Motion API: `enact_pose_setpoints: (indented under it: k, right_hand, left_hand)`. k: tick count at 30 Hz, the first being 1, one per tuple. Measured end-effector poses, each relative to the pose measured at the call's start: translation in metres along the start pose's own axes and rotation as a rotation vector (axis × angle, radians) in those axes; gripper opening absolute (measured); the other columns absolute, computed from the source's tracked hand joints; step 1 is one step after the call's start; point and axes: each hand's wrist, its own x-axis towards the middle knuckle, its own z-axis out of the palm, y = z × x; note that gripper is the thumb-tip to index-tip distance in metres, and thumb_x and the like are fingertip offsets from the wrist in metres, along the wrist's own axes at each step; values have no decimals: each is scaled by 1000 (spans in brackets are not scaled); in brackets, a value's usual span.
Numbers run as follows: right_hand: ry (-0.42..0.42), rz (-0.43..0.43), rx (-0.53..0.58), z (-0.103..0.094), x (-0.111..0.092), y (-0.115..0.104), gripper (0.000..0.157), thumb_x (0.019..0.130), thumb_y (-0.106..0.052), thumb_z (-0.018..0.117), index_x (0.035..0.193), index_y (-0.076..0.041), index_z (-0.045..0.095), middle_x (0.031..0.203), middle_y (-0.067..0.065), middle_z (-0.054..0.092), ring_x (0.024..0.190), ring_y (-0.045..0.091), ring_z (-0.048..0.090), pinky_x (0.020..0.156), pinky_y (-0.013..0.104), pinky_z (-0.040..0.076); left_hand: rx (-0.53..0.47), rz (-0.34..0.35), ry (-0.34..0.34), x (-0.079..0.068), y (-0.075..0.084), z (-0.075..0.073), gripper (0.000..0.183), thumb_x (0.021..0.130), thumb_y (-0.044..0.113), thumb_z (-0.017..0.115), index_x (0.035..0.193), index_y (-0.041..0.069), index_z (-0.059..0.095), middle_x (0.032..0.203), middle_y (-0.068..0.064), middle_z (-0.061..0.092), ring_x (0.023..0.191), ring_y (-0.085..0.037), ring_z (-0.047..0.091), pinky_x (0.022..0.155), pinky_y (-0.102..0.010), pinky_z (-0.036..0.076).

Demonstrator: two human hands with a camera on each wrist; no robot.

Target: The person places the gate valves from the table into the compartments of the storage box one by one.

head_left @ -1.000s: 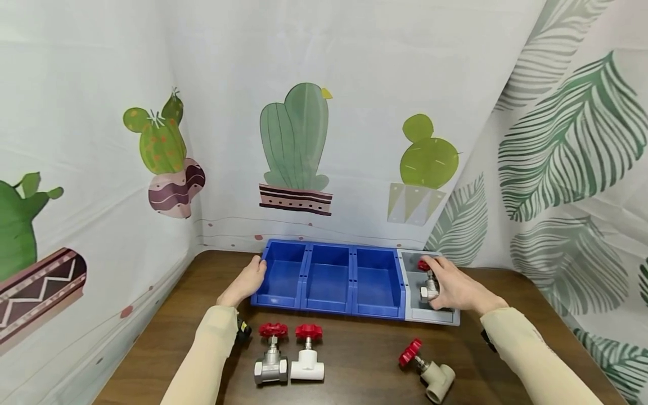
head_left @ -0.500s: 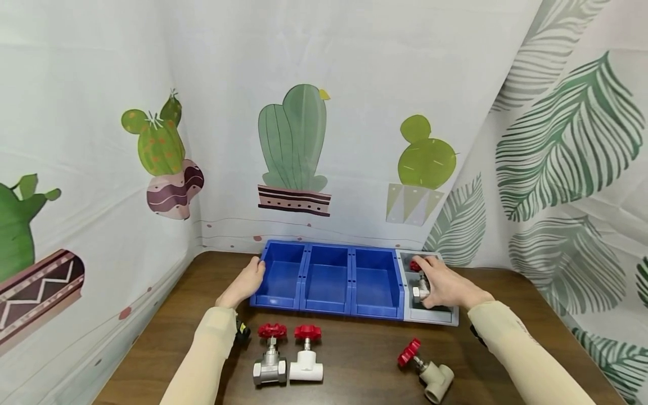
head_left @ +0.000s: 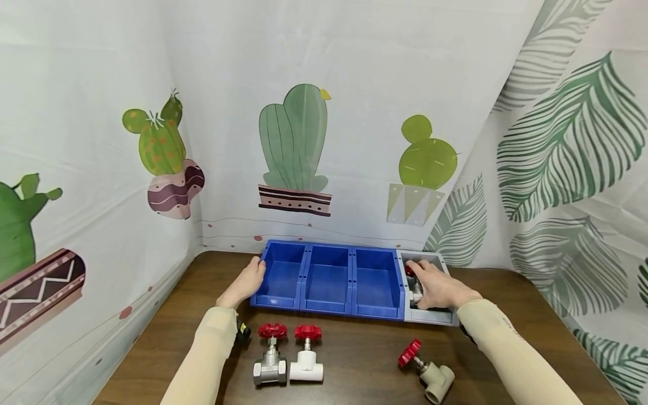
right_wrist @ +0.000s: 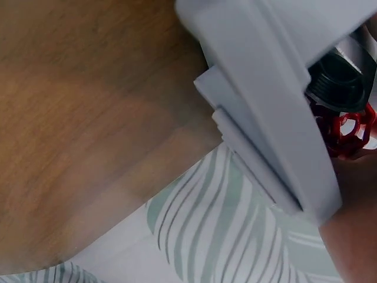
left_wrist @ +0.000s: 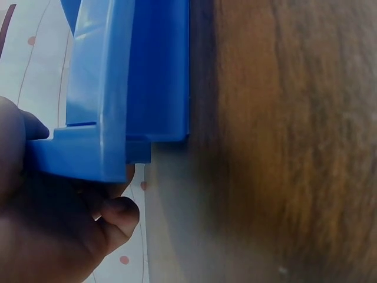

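In the head view my right hand (head_left: 439, 286) reaches into the grey bin (head_left: 430, 316) at the right end of the bin row. It grips a metal gate valve (head_left: 415, 293) with a red handwheel, partly hidden behind the fingers. The right wrist view catches the valve's threaded opening (right_wrist: 339, 79) and a red handwheel (right_wrist: 349, 134) past the grey bin wall (right_wrist: 265, 88). My left hand (head_left: 250, 279) holds the outer side of the leftmost blue bin (head_left: 280, 302). Its thumb and fingers clasp that blue rim (left_wrist: 76, 156) in the left wrist view.
Two more blue bins (head_left: 327, 307) (head_left: 376, 310) join the row, against the cactus-print cloth (head_left: 364, 169). In front, on the wooden table (head_left: 364, 360), lie a metal valve (head_left: 270, 368), a white plastic valve (head_left: 306, 367) and a beige valve (head_left: 436, 378), all with red handwheels.
My right hand has shifted left and slightly lower inside the grey bin, carrying the metal valve towards the bin's left wall. The left hand has stayed on the blue bin.
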Motion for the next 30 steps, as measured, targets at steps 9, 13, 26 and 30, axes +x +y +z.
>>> enact_pose_setpoints:
  k: [9,13,26,30]
  right_hand:
    - [-30,17,-22,1,5,-4,104,62,-23,88,147,1,33,126,26,45,114,39,49,83,51,48]
    - [-59,42,-20,1,6,-6,103,63,-23,88,146,2,33,125,27,46,112,39,51,84,51,48]
    - [-118,119,-32,3,7,-12,105,62,-19,89,145,3,30,122,31,44,109,41,53,84,51,48]
    - [-117,128,-48,2,6,-14,104,62,-19,90,144,4,30,123,32,43,110,43,52,85,53,47]
  left_hand:
    - [-8,6,-3,1,-3,1,21,107,21,30,102,2,40,75,-7,35,84,-30,49,74,-41,38]
    - [-9,-5,-6,2,-3,1,23,108,22,29,104,2,40,76,-8,36,83,-30,49,73,-41,38]
    - [-24,-11,-12,0,-3,1,24,108,24,29,106,2,40,77,-8,36,82,-28,48,73,-40,38]
    - [-17,-11,-10,1,-5,1,24,108,24,29,106,3,40,77,-8,36,80,-27,48,71,-38,38]
